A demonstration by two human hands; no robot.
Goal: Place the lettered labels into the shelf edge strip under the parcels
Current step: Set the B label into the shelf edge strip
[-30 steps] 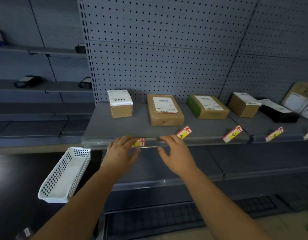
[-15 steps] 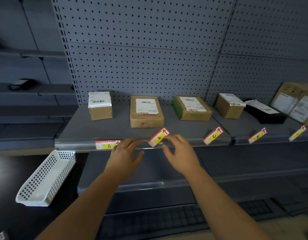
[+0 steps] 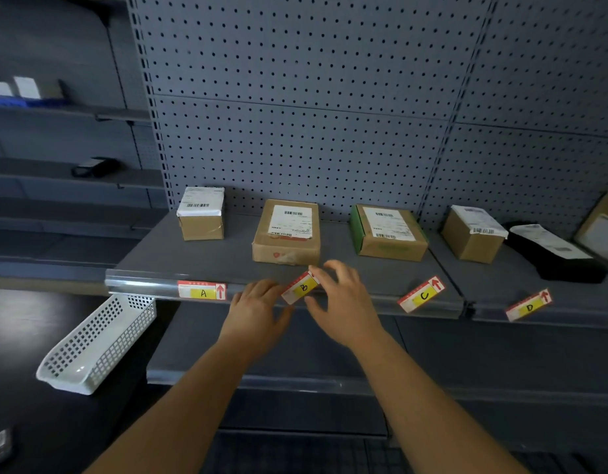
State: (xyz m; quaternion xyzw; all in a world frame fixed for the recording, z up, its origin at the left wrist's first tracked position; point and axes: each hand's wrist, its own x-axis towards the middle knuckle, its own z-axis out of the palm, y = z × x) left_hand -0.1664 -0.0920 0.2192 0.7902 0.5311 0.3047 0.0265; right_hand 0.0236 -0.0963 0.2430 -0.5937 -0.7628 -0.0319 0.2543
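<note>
At the centre of the head view, just below the middle of the frame, label B (image 3: 301,288) sits tilted across the front lip of the shelf (image 3: 227,260). Its lower left end is at the shelf edge strip (image 3: 142,284) and its upper right end is raised over the shelf board, directly in front of the flat brown parcel (image 3: 287,234). Your right hand (image 3: 343,302) grasps it at that upper right end, index fingertip on the top corner and thumb curled in under the lower edge. Your left hand (image 3: 258,309) is released, fingers laid nearly straight against the strip and meeting the label's lower left end, thumb spread to the right below it. Further left along the strip, label A (image 3: 202,291) lies flat and level in the channel, under the small paper-topped parcel (image 3: 201,218). To the right, label C (image 3: 422,295) and label D (image 3: 529,305) each lean tilted on the lip like B, their red arrows pointing up and right. C is below the green-sided parcel (image 3: 388,236), and D is on the neighbouring shelf section below a brown cube parcel (image 3: 472,239), with a black bag parcel (image 3: 555,260) beside that. At the lower left of the frame a white perforated basket (image 3: 97,340) stands slanted beneath the strip's left end. Grey pegboard (image 3: 313,97) fills the top of the frame behind the parcels.
</note>
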